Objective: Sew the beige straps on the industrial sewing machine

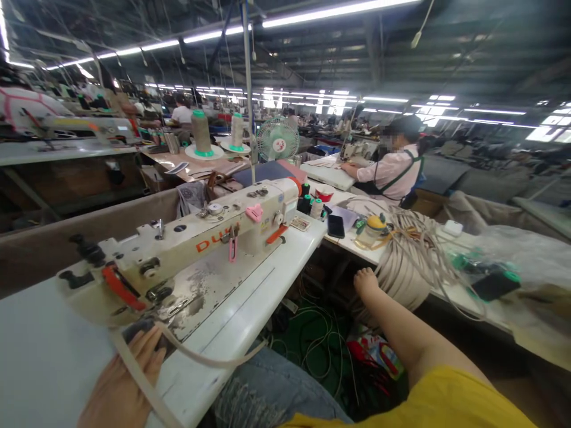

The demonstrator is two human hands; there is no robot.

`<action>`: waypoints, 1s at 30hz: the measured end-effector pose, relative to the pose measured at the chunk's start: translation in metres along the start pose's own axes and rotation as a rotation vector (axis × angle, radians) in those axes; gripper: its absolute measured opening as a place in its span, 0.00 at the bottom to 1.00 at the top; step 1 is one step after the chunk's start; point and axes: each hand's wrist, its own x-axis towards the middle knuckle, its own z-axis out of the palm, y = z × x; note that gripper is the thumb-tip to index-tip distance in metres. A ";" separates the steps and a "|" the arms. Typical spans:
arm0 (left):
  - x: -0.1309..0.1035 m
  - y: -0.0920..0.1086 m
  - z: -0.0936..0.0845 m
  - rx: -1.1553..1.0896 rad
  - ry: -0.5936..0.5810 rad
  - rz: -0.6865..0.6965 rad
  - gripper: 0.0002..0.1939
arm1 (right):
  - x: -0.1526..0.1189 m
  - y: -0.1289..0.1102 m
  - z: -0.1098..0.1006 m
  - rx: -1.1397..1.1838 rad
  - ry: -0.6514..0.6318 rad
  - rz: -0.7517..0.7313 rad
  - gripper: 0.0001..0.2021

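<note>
My left hand (127, 377) lies with its fingers stretched out flat at the needle end of a white sewing machine (223, 238). One length of beige strap (138, 368) crosses over this hand. Another length (209, 356) curves from the fingertips toward my lap. Under the fingers is a dark patch I cannot identify. Off to the right, my right hand (366, 282) is held out beside a large bundle of beige straps (405, 279) hanging over a side table. Its fingers are curled closed, and whatever they may hold is hidden from view.
On the side table (372, 254) are a phone (336, 226), thread spools (316, 208), a red bowl (323, 193) and a yellow-topped container (376, 224). Pink snips (232, 246) hang on the machine. Cords (321, 333) trail below. A co-worker (397, 163) sits beyond.
</note>
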 end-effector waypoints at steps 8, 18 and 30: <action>-0.001 -0.010 0.004 -0.005 -0.041 0.020 0.28 | 0.006 0.024 0.013 -0.015 -0.001 -0.041 0.16; -0.004 -0.006 0.008 0.051 0.004 0.047 0.31 | -0.001 0.005 0.006 0.023 0.054 -0.224 0.15; 0.001 0.030 -0.009 0.031 0.008 -0.035 0.31 | -0.029 -0.042 -0.043 0.402 0.219 -0.473 0.15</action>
